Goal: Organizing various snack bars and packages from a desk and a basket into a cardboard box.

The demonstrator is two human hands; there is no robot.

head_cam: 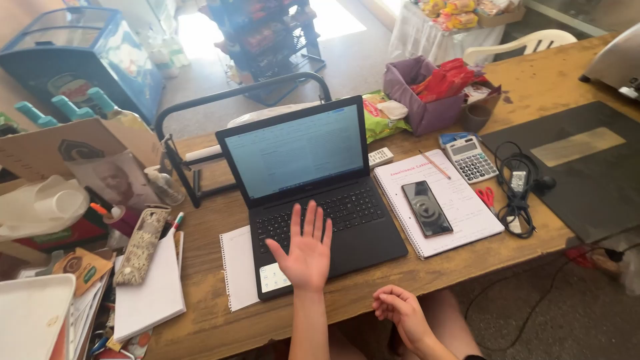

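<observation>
The black laptop [320,193] stands open near the front middle of the wooden tabletop [547,87], its lit screen showing a pale document page, and it lies partly over a white spiral pad [237,267]. The left hand [307,250] hovers over the laptop's palm rest and lower keys, its grip fully open: fingers spread and straight, thumb out to the side, holding nothing. Whether it touches the keys cannot be told. The right hand [400,313] hangs just off the tabletop's near edge with its fingers loosely curled, and nothing shows in its grip. Judging from this, the work at the laptop is at a pause rather than mid-typing, since neither hand sits in a typing pose. Going on at the keyboard would call for the left hand to settle with fingers bent over the keys and for the right hand to come up over the edge. Just right of the laptop lies an open spiral notebook [460,207] with a dark phone [427,208] and a pencil [435,165] on it. Beyond it are a calculator [471,159], red-handled scissors [487,197] and a coiled black cable [517,190]. To the left sit a patterned pouch [141,245] and a stack of papers [150,293].
</observation>
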